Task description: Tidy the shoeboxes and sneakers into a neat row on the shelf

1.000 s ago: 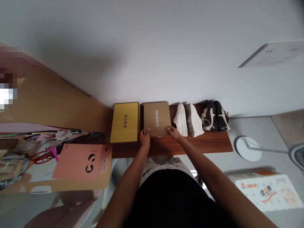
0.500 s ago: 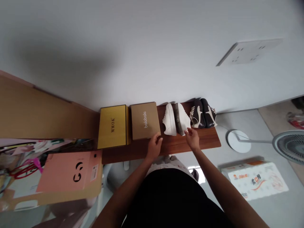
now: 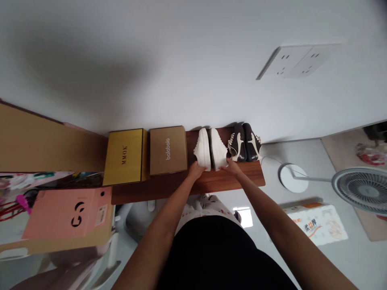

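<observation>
Two white sneakers, the left one [image 3: 202,149] and the right one [image 3: 218,148], stand side by side on a brown wooden board [image 3: 169,187] against the wall. My left hand [image 3: 197,170] is closed round the heel end of the left sneaker, from its outer side. My right hand [image 3: 231,166] holds the heel end of the right sneaker, with part of the fingers hidden. A pair of dark brown shoes [image 3: 245,141] with cream trim lies just to the right. Left of the sneakers sits a brown shoebox [image 3: 169,151].
A yellow shoebox [image 3: 124,157] stands further left, beside a tall cardboard panel [image 3: 48,141]. Nearer, a pink box [image 3: 66,213] lies on cluttered things. Right of the board are a white fan [image 3: 367,191] and a tissue pack [image 3: 320,225]. A socket plate [image 3: 298,60] is on the wall.
My hands have moved in from the board's front edge and closed on the sneakers' heels. The right sneaker, tilted before with its sole showing, now stands straighter. The view has shifted right.
</observation>
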{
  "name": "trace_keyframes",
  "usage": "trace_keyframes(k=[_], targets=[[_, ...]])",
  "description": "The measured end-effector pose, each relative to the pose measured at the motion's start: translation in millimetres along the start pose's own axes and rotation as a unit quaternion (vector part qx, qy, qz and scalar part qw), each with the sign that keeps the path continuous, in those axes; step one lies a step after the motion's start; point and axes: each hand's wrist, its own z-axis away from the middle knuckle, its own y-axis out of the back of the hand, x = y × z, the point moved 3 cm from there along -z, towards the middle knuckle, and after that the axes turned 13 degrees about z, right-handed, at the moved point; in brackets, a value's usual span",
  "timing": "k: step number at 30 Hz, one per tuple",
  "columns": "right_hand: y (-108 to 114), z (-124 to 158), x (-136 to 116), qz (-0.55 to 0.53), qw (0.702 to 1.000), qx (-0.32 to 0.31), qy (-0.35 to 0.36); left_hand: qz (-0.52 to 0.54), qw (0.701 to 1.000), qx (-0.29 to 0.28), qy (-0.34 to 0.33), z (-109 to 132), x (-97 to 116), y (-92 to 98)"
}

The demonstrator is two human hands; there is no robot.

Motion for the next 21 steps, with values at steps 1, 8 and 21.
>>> trace_keyframes(k=[1,8,21], targets=[[1.6,0.3,-0.7,-0.003,1.0,0.002,0.006,0.009,1.0,0.008,-0.009,1.5,1.6,0.0],[22.6,1.1,-27.8,-0.014,0.995,0.026,0.096,-0.126,0.988,0.038,-0.085,9.3,28.9,1.9],[40.8,2.1,-80.2,0.297,0.943,-0.041,0.145,-0.247,0.957,0.035,-0.15,5.8,52.6,-16.1]])
